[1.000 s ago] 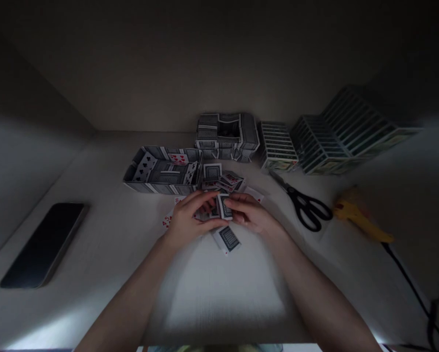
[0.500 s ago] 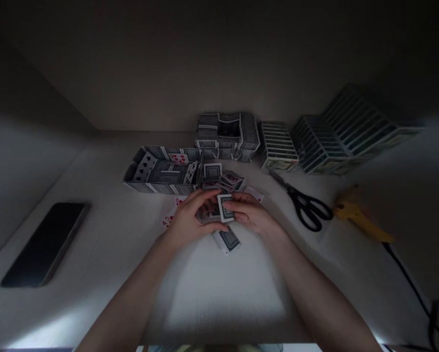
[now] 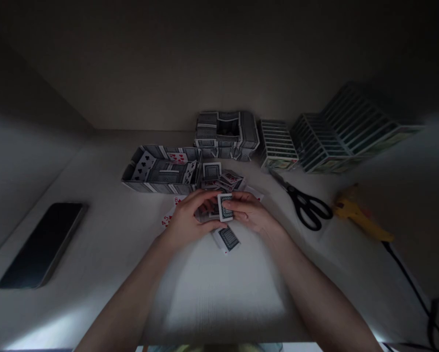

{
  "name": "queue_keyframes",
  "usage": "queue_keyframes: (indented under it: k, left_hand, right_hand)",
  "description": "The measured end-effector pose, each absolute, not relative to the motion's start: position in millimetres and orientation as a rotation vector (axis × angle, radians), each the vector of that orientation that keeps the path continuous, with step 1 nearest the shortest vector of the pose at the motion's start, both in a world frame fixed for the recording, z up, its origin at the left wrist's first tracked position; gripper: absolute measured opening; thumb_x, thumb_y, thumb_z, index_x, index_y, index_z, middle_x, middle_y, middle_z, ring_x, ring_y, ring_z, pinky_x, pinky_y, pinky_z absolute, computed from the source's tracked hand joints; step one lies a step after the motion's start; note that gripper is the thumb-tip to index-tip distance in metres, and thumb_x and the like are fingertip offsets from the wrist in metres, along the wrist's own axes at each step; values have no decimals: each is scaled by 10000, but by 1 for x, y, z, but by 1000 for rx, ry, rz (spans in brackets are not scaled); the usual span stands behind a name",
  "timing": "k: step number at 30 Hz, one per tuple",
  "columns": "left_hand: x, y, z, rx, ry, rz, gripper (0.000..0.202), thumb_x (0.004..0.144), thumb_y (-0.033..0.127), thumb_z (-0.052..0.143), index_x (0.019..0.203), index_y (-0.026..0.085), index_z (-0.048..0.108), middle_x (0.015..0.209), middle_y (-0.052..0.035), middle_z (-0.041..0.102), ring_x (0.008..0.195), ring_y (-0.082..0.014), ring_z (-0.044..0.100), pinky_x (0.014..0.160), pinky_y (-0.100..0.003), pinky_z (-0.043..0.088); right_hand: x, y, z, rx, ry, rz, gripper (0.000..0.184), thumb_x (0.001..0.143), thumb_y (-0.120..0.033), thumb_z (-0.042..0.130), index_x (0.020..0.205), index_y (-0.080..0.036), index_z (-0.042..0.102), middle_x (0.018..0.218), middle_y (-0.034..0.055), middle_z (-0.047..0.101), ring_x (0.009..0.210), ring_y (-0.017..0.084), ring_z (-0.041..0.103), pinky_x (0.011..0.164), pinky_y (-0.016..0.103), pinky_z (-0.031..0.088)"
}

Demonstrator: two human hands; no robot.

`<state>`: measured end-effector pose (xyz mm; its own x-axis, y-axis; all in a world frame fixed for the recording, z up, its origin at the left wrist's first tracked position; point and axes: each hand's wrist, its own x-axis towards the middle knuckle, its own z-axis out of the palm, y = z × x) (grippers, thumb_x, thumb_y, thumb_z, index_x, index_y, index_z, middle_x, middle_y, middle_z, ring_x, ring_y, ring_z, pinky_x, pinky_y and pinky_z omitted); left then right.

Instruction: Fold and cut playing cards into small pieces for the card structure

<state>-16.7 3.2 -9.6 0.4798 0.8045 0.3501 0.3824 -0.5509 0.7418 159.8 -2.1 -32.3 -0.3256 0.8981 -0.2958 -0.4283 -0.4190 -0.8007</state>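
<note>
A playing card [image 3: 225, 207], its patterned back facing me, is held up between my two hands. My right hand [image 3: 251, 210] pinches it with the thumb over its back. The thumb and forefinger of my left hand [image 3: 188, 214] close around its top and bottom edges. Under my hands, loose playing cards [image 3: 229, 180] lie in a scattered pile. A further card [image 3: 228, 239] lies patterned back up just below my fingers. Left of the pile stands an open box [image 3: 164, 187] built from playing cards.
At the back sits a second card-built box [image 3: 209, 132] with an opening on top. Stacked card packs [image 3: 278, 142] stand to its right. Black-handled scissors [image 3: 309, 208] and a yellow glue gun [image 3: 362, 215] with a cord lie at right, a phone [image 3: 43, 244] at left.
Almost nothing differs. My hands keep the same hold on the card, and the whole view has shifted very slightly.
</note>
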Motion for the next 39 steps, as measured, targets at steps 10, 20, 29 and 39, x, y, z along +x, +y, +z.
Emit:
queue_keyframes:
  k: [10, 20, 29, 39]
  left_hand:
    - [-18, 3, -10, 2168, 971, 937, 562, 598, 372, 735, 1103, 213, 545, 907, -38, 606, 793, -149, 578, 714, -292, 477]
    - [-22, 3, -18, 2440, 1002, 1016, 562, 646, 409, 693, 1156, 232, 536, 997, -53, 640, 877, -172, 607, 783, -299, 494]
    - [-19, 2, -13, 2264, 1055, 983, 552, 580, 424, 732, 1072, 227, 578, 961, -55, 636, 865, -192, 602, 769, -329, 492]
    - [4, 0, -19, 1196, 1214, 1013, 247, 620, 384, 691, 723, 166, 638, 651, 0, 637, 554, -100, 559, 531, -214, 474]
  right_hand:
    - [159, -2, -32, -948, -779, 1858, 234, 566, -248, 753, 735, -124, 650, 516, -43, 531, 333, -2, 245, 332, 190, 130]
    - [157, -3, -32, -894, -737, 1848, 233, 577, -218, 753, 777, -140, 663, 562, -37, 583, 364, 14, 373, 385, 173, 304]
    - [154, -3, -30, -972, -717, 1813, 284, 543, -248, 767, 782, -144, 655, 665, 2, 641, 565, 104, 563, 528, 222, 425]
    - [153, -2, -38, -1167, -912, 1594, 280, 568, -359, 745, 644, -156, 569, 422, -89, 438, 312, 20, 270, 333, 208, 139]
